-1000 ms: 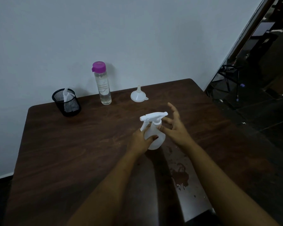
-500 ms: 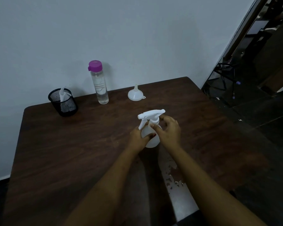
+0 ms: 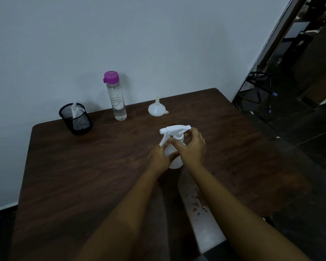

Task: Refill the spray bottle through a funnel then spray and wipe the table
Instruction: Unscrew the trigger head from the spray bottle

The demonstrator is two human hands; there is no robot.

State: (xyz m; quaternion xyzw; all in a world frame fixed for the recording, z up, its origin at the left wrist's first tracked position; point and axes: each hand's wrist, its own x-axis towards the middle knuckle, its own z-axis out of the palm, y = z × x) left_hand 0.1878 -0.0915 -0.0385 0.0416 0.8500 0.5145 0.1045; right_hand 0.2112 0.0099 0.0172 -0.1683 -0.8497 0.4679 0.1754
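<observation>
Our left hand [image 3: 159, 157] grips the spray bottle [image 3: 175, 163] by its body. Our right hand [image 3: 193, 147] curls round its neck, the funnel [image 3: 157, 110] beyond both.

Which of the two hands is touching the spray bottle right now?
Touching, both. The head view shows the left hand gripping the spray bottle by its body, and the right hand curled round its collar below the trigger head.

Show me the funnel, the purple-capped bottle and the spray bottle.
funnel [image 3: 157, 110], head view, on its wide cone.
purple-capped bottle [image 3: 117, 102], head view, on its clear body.
spray bottle [image 3: 174, 129], head view, on its trigger head.
</observation>
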